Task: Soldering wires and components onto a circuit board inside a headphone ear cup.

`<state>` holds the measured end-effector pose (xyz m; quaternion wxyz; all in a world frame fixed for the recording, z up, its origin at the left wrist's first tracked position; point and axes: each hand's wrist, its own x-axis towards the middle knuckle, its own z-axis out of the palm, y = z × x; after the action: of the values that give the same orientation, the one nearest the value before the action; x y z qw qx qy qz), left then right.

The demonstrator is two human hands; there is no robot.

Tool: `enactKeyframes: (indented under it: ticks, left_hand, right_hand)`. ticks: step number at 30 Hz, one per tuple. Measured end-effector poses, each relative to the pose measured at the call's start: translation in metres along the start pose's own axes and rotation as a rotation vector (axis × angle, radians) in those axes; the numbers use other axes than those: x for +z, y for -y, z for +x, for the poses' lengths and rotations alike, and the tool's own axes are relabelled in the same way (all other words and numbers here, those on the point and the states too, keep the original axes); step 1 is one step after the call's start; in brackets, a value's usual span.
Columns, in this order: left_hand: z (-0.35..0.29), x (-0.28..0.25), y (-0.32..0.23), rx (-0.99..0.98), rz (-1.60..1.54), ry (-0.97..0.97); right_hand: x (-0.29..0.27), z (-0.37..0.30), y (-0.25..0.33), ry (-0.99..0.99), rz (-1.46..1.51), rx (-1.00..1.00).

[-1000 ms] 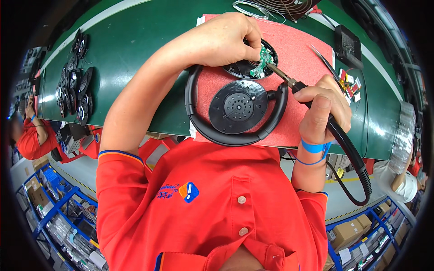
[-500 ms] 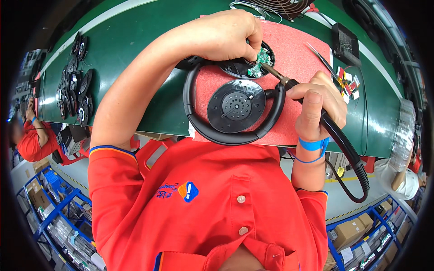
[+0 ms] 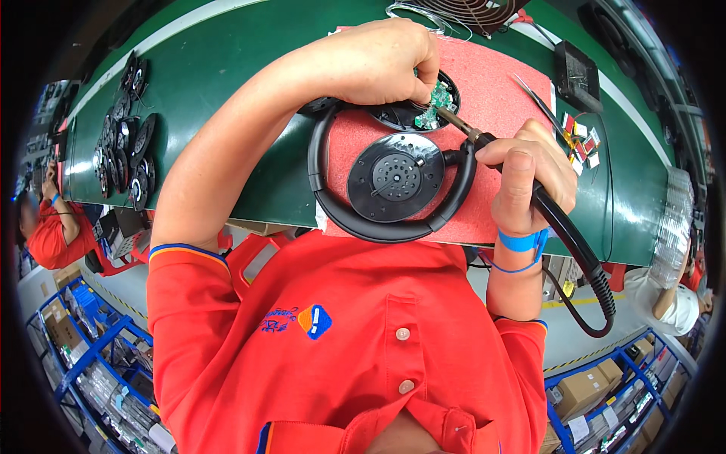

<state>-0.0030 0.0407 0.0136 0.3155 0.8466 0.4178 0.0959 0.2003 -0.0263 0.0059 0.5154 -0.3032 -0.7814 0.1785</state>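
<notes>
A black headset lies on the pink foam mat (image 3: 510,91), its padded headband (image 3: 333,204) curving toward me. The near ear cup (image 3: 397,178) shows a round black disc with small holes. In the far ear cup (image 3: 393,116) sits a green circuit board (image 3: 437,102). My right hand (image 3: 533,178) grips a soldering iron (image 3: 556,216), whose tip meets the board's near edge. My left hand (image 3: 397,60) reaches over the far cup, fingertips pinched beside the board. What they hold is hidden.
Several black speaker discs (image 3: 121,144) lie on the green table (image 3: 197,91) at left. Tweezers (image 3: 535,98), small wrapped pieces (image 3: 582,142) and a black tray (image 3: 578,76) lie at right. A fan grille (image 3: 473,11) stands at the back. Stacked clear trays (image 3: 671,219) stand at the right edge.
My right hand and the soldering iron have shifted very slightly left. The left hand and the headset stay almost where they were.
</notes>
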Motion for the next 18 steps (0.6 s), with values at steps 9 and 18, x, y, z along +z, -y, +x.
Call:
enactKeyframes:
  ticks: [9,18]
  left_hand:
    - [-0.0004,0.0004,-0.0010,-0.007,0.000,0.003]
    - [0.0005,-0.0005,-0.0016,-0.011,0.000,0.006]
  right_hand:
    - [-0.0003,-0.0008,-0.0001,-0.002,-0.004,-0.003]
    - [0.0002,0.0009,-0.0002,0.015,-0.015,-0.020]
